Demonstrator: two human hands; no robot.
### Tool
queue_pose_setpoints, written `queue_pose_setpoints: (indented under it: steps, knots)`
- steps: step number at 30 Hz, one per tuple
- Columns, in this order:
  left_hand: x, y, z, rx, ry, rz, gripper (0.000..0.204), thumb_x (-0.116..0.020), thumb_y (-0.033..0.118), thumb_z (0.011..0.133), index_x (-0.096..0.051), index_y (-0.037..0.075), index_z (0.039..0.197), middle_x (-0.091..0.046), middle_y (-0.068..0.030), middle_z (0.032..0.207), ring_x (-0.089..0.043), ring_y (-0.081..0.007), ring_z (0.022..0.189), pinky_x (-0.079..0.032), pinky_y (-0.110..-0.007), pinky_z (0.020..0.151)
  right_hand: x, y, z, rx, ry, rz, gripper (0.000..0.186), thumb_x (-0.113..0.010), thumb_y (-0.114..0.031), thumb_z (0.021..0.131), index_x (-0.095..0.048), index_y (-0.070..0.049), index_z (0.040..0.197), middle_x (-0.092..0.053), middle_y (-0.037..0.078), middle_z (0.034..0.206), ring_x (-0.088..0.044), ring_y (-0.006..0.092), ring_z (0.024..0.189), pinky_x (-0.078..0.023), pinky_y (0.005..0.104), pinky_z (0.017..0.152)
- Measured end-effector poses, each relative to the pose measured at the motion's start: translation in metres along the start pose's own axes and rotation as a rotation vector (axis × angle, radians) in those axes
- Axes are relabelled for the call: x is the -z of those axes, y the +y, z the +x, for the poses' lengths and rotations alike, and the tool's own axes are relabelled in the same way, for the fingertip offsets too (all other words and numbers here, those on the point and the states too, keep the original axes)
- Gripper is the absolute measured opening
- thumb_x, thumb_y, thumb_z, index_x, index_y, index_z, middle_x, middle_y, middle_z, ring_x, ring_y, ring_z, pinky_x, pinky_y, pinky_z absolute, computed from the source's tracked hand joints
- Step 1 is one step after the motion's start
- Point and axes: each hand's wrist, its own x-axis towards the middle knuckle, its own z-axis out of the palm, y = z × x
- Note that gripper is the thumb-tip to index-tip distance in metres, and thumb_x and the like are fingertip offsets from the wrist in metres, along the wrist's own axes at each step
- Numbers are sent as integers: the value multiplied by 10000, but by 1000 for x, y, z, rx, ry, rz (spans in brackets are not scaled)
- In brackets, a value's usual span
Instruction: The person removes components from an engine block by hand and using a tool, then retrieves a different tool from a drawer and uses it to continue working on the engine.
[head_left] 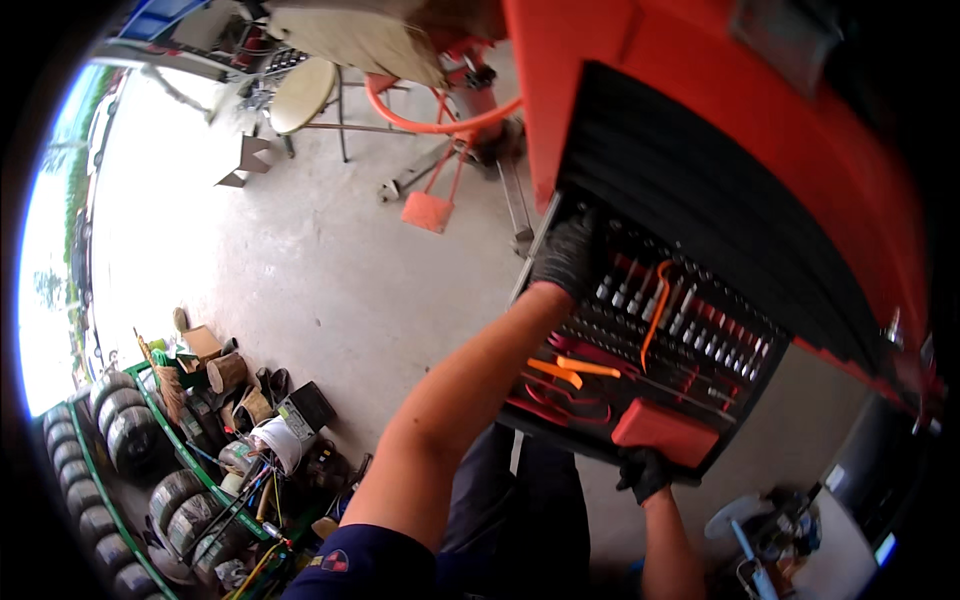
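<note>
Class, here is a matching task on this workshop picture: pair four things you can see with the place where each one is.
Things:
1. left hand
2. right hand
3. round stool
4. tyres

Places:
A. stacked at the lower left, by the green rack
B. on the far end of the open tool drawer
C. on the drawer's near edge, by a red case
D. on the concrete floor, upper left

Pairs: 1-B, 2-C, 3-D, 4-A

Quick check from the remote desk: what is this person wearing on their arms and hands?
Both hands wear dark, black-looking work gloves: the left hand and the right hand. Both forearms are bare from glove cuff up. At the left shoulder sits a short navy sleeve with a small red and light patch. No watch or cables show.
</note>
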Motion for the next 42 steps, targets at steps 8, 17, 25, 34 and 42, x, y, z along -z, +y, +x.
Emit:
queue_pose_setpoints:
  steps: [8, 17, 25, 34, 42]
  knots:
    - [-12, -7, 27, 78, -73, 158, 289, -591, 181, 861, -591, 82, 1133, -664, -204, 1033, -671, -375, 965, -527, -497, 820, 23, 2, 26, -86, -8, -69, 222, -627, -291, 803, -683, -79, 837, -549, 53, 541, -497, 247, 426, -378, 434, 373]
    - [-17, -15, 24, -14, 8, 112, 282, -594, 191, 851, -578, 67, 1104, -657, -201, 965, -668, -374, 909, -515, -501, 814, 96, 29, 84, -62, -85, -50, 411, -498, -444, 874, -683, -122, 1051, -592, 15, 643, -474, 204, 478, -396, 394, 398]
    - [-18, -11, 32, 56, -69, 181, 284, -590, 190, 849, -568, 63, 1101, -666, -187, 961, -684, -372, 865, -539, -498, 750, 91, 26, 84, -202, -153, 114, 396, -472, -431, 887, -685, -119, 1006, -585, 27, 639, -508, 241, 501, -449, 442, 446]
    - [-7, -3, 35, 149, -57, 51, 294, -628, 173, 839, -598, 73, 1114, -688, -239, 966, -682, -422, 896, -547, -504, 789, 8, -1, 14, -30, -6, -31, 343, -594, -235, 777, -665, 42, 966, -597, 116, 632, -557, 255, 479, -494, 430, 407]
    - [-23, 4, 34, 348, 26, 107, 245, -578, 223, 915, -578, 92, 1123, -690, -213, 1014, -666, -398, 978, -529, -500, 807, -8, -8, -4, 10, 40, -52, 357, -585, -230, 771, -672, 46, 981, -605, 133, 628, -583, 255, 476, -514, 409, 415]
